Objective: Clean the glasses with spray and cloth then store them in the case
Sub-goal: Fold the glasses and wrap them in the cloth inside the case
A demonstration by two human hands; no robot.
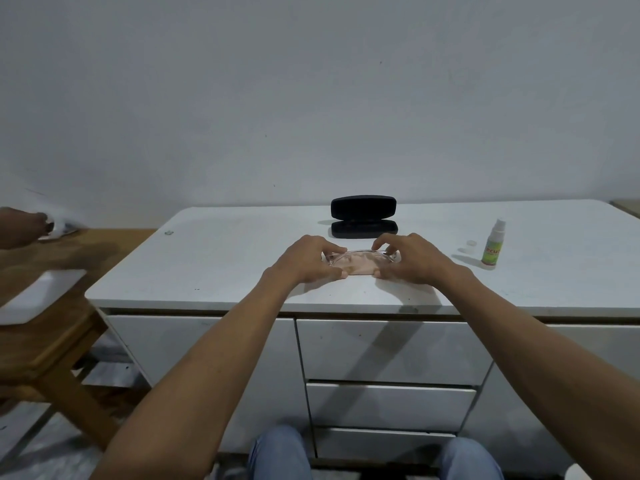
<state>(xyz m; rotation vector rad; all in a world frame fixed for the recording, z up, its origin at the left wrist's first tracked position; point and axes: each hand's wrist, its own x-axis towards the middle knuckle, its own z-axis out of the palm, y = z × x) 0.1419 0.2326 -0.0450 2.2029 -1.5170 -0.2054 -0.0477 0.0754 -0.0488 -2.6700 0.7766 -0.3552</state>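
Observation:
Clear-framed glasses (360,255) sit low over a pale pink cloth (358,268) on the white cabinet top (225,271). My left hand (306,259) grips their left end and my right hand (412,259) grips their right end. Just behind them lies the black glasses case (363,217), open, with its lid standing up. A small spray bottle (492,244) with a green label stands upright to the right, and its clear cap (471,243) lies beside it.
The cabinet has drawers (391,351) below its front edge, and my knees (280,452) are under it. A wooden table (52,289) with a white sheet stands at the left, where another person's hand (20,225) holds something white.

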